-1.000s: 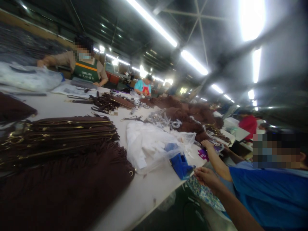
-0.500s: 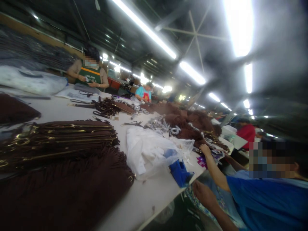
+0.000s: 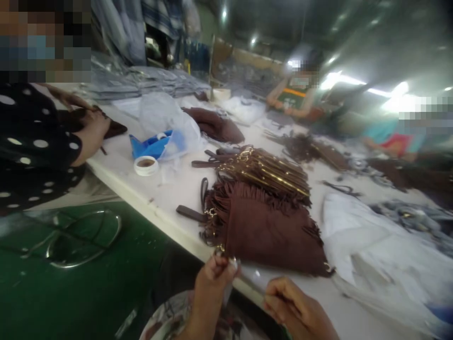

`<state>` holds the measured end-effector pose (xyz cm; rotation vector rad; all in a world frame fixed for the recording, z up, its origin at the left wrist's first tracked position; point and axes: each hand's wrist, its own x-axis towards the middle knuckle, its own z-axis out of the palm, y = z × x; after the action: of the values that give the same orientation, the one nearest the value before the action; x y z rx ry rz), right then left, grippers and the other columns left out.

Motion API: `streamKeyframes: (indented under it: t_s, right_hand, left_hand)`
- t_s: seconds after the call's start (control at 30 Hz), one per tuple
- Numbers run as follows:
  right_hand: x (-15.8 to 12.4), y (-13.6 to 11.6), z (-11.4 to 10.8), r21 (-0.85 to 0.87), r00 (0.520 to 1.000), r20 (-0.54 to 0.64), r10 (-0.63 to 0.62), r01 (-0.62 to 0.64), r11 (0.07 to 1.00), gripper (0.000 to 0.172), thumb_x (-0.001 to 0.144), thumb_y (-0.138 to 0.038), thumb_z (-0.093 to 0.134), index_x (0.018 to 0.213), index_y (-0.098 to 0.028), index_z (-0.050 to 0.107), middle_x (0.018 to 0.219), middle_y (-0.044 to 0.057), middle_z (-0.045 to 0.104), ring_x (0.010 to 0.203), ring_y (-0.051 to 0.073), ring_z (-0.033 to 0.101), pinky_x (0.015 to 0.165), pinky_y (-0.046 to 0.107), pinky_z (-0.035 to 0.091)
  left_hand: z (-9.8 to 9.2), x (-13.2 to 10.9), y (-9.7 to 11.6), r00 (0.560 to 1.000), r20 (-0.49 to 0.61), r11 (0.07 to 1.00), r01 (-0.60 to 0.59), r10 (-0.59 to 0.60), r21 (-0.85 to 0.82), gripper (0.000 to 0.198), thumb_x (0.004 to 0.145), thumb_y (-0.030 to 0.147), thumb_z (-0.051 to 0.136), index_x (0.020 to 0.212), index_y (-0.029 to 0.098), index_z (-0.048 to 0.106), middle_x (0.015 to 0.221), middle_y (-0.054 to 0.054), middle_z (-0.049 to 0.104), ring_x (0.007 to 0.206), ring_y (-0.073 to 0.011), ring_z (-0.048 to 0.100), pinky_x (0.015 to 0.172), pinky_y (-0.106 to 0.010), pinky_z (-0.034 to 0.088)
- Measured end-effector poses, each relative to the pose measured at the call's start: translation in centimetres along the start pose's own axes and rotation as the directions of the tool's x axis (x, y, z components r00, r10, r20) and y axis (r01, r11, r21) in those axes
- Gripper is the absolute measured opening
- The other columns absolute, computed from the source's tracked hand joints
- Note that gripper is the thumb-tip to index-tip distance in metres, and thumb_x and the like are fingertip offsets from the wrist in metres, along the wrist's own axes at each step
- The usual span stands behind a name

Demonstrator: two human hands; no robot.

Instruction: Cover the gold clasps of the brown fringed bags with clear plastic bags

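Observation:
At the table's near edge my left hand (image 3: 214, 276) is closed in a pinch. A small shiny piece (image 3: 233, 261) shows at its fingertips, too blurred to name. Just beyond those fingers lies a stack of brown fringed pouches (image 3: 272, 231) with gold rings and dark wrist straps (image 3: 191, 212) at its left end. My right hand (image 3: 290, 304) is held to the right, apart from the left, its fingers curled together; whatever they hold is hidden. Behind the front stack sit more brown pouches with gold zips (image 3: 265, 170).
On the left, a co-worker's hand (image 3: 94, 130) rests on a brown piece. A tape roll (image 3: 146, 165) and a blue tape dispenser (image 3: 152, 144) stand beside a clear plastic bag (image 3: 161, 111). White bagged material (image 3: 375, 255) lies right; a metal-framed stool (image 3: 85, 238) stands below left.
My view has swung left and down, and both my hands have come into sight. The co-worker in blue on the right has left the picture; one in polka dots now shows on the left.

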<state>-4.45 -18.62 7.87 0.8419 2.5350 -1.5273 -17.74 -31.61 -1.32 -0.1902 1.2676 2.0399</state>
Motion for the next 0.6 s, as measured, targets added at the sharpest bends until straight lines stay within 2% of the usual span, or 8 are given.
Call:
streamKeyframes:
  t_s: [0.1,0.2,0.3,0.47,0.6]
  right_hand:
    - [2.8,-3.6,2.0,-0.064,0.989,0.093,-0.117,0.123,0.990,0.021,0.093,-0.038,0.045,0.084,-0.022,0.056,0.076,-0.001,0.063,0.070,0.015,0.057,0.066,0.021,0.043]
    - [4.7,-5.0,2.8,-0.189,0.988,0.092,-0.127,0.143,0.972,0.017,0.093,-0.028,0.045,0.082,-0.022,0.056,0.074,-0.004,0.061,0.070,0.013,0.056,0.064,0.019,0.039]
    - [5.5,-5.1,3.3,-0.310,0.991,0.061,-0.122,0.135,0.941,0.018,0.093,-0.025,0.045,0.078,-0.022,0.055,0.070,-0.005,0.059,0.066,0.013,0.055,0.060,0.019,0.036]
    - [5.5,-4.7,4.1,-0.465,0.990,0.042,-0.134,0.138,0.874,0.019,0.094,-0.024,0.043,0.079,-0.024,0.054,0.072,-0.004,0.062,0.065,0.014,0.057,0.061,0.021,0.035]
    - [5.4,-4.8,4.8,-0.593,0.988,0.031,-0.151,0.139,0.793,0.020,0.094,-0.022,0.043,0.077,-0.024,0.053,0.073,-0.002,0.065,0.064,0.015,0.059,0.059,0.023,0.034]
  left_hand:
    - [0.2,-0.1,-0.6,0.997,0.073,0.998,-0.004,0.008,-0.058,0.036,0.062,0.035,0.086,0.079,0.015,0.062,0.073,-0.006,0.072,0.065,-0.0163,0.064,0.066,-0.025,0.048]
    - [-0.1,0.0,-1.2,0.995,0.081,0.995,-0.047,0.054,-0.085,0.031,0.065,0.031,0.084,0.078,0.016,0.059,0.068,-0.002,0.068,0.060,-0.0127,0.058,0.060,-0.021,0.043]
    - [-0.4,0.2,-1.9,0.995,0.063,0.993,-0.070,0.077,-0.097,0.030,0.066,0.030,0.083,0.075,0.016,0.057,0.065,0.000,0.064,0.060,-0.0127,0.056,0.059,-0.021,0.041]
    - [-0.6,0.1,-2.8,0.993,0.075,0.988,-0.083,0.093,-0.130,0.029,0.069,0.032,0.081,0.074,0.016,0.057,0.070,-0.002,0.064,0.066,-0.0143,0.057,0.062,-0.022,0.040]
    - [-1.0,-0.2,-3.2,0.993,0.084,0.986,-0.068,0.082,-0.155,0.032,0.064,0.033,0.084,0.076,0.016,0.059,0.070,-0.001,0.064,0.062,-0.0125,0.053,0.059,-0.021,0.037]
